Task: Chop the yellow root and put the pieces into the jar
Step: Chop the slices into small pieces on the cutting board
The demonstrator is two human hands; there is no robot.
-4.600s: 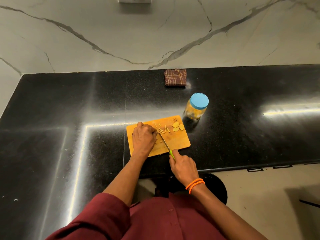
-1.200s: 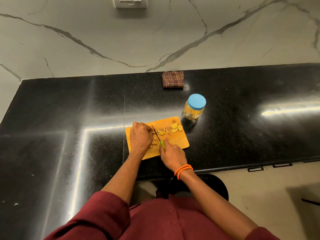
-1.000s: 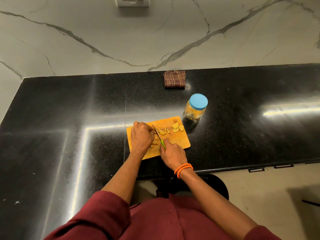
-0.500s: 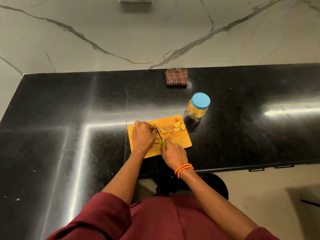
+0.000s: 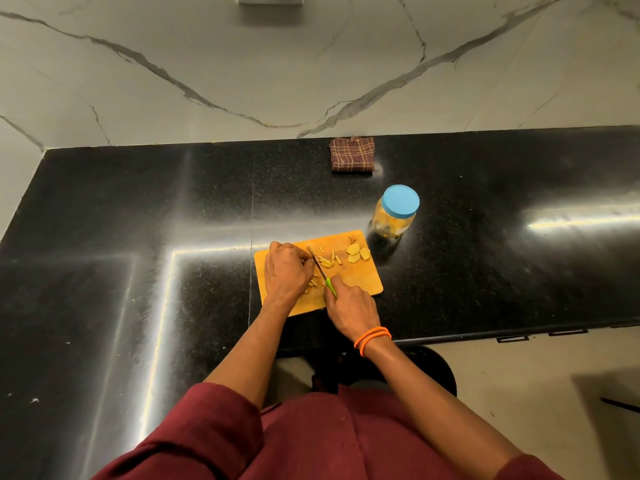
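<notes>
Black counter [image 5: 104,237], marble wall behind. Right hand [image 5: 351,311] wrapped on green knife [image 5: 320,270], pushed further onto the board [image 5: 360,282] than 4.6 s ago. Left hand [image 5: 285,270] curled, pinning yellow root; strips [image 5: 327,261] and slices [image 5: 356,252] beside blade. Jar [image 5: 394,211] just past the board, lid on, unmoved. Cloth [image 5: 351,154] at wall.

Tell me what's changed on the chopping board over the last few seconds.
The right hand has slid the knife forward, from the board's near edge to beside the left hand, which still holds down the root. More thin strips lie by the blade. The flat slices, closed jar and folded cloth have not moved.
</notes>
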